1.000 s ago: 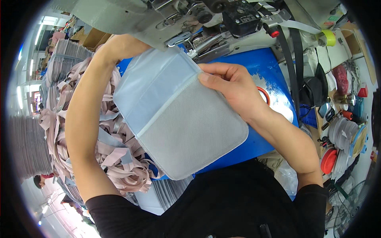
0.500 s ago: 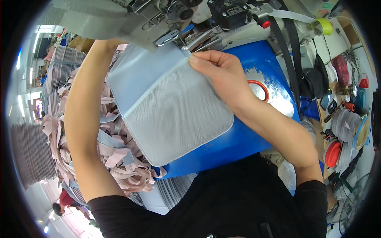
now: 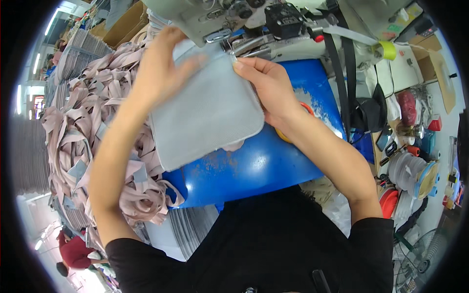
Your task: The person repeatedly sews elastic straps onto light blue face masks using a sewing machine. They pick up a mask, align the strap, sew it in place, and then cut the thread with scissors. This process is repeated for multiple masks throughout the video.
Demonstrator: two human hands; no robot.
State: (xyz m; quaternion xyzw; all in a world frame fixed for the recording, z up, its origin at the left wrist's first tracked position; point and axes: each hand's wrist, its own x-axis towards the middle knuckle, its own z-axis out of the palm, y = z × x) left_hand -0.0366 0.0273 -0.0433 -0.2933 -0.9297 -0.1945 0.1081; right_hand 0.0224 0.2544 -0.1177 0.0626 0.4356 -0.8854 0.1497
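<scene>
A light grey mesh fabric panel (image 3: 207, 119) with rounded corners lies under the head of a sewing machine (image 3: 229, 22), its far edge at the metal guide (image 3: 251, 46). My right hand (image 3: 268, 83) pinches the panel's far right edge between thumb and fingers, just beside the guide. Over the panel's far left part is my left hand (image 3: 163, 68), blurred by motion, its thumb and fingers apart. I cannot make out whether it touches the fabric.
Under the panel is a worn blue work surface (image 3: 234, 171), with orange handle loops (image 3: 308, 108) partly behind my right wrist. Tangled pinkish fabric strips (image 3: 73, 132) heap up on the left. Black straps (image 3: 348, 78) hang at right. Another person (image 3: 75, 251) bends at lower left.
My left hand has come into sight from beside the machine and now passes over the panel. The panel has moved farther in, with less of its smooth part showing. My right hand keeps its pinch.
</scene>
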